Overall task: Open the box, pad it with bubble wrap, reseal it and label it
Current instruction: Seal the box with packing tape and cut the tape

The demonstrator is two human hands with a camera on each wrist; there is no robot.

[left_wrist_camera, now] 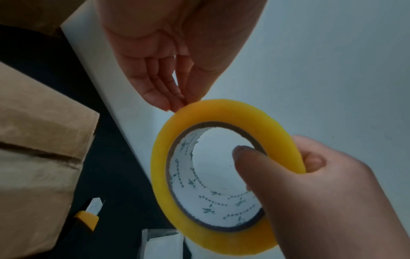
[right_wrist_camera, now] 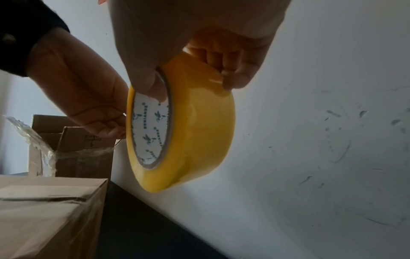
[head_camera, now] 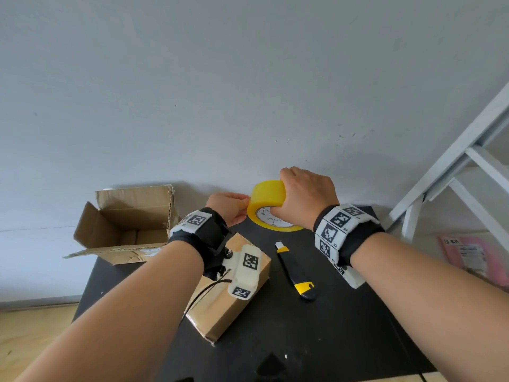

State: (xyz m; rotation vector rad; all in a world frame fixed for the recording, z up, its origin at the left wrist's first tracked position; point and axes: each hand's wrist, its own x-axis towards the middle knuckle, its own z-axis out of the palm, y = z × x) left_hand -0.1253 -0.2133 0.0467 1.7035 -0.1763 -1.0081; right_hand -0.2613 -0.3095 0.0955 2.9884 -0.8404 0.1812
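Observation:
A yellow tape roll is held upright above the back of the black table. My right hand grips it, thumb inside the white core and fingers over the outer band. My left hand pinches at the roll's left rim with fingertips and thumb together; no loose tape end shows. The closed cardboard box lies on the table below my left wrist, its top seam visible.
A yellow-and-black utility knife lies right of the closed box, blade tip out. An open cardboard box stands at the back left. A white frame and a pink packet are at the right.

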